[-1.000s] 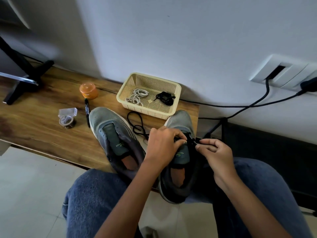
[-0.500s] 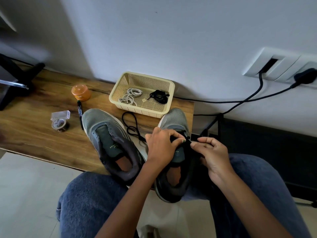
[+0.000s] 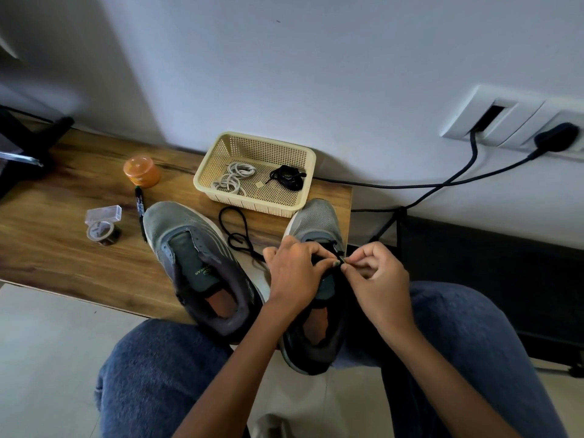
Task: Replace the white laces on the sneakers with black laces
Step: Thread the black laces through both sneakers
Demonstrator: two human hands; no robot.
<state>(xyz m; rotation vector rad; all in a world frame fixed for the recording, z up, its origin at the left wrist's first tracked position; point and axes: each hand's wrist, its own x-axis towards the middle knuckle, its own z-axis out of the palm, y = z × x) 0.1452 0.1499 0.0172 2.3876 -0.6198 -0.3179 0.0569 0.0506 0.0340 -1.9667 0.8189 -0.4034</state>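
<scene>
Right hand [image 3: 377, 276] and left hand [image 3: 295, 273] meet over the upper of the right shoe [image 3: 316, 289], which lies on the tabletop [image 3: 63, 248] edge and over the person's lap. The right grip is a thumb-and-forefinger pinch closed on the tip of the black lace [image 3: 240, 235]; the remaining fingers are curled into the palm. The left grip is curled over the shoe's eyelet row, fingertips pressed to the lace just left of the pinch; how much of the lace it encloses cannot be told. From the grip the lace passes under the left hand and trails in loose loops on the tabletop, away from the person and to the left, between the two shoes. The left shoe [image 3: 196, 263], unlaced, lies left of the grip, beside the right shoe, toe pointing to the wall. Beyond the grip, against the wall, stands a basket [image 3: 303, 200] holding coiled white laces [image 3: 234, 178] and a bundled black lace [image 3: 287, 178]. Farther left of the grip lie a marker [image 3: 140, 207], an orange jar [image 3: 141, 171] and a tape roll [image 3: 102, 230] with a clear cover. Right of the grip, black cables [image 3: 442, 188] run up to a wall socket [image 3: 518, 124].
</scene>
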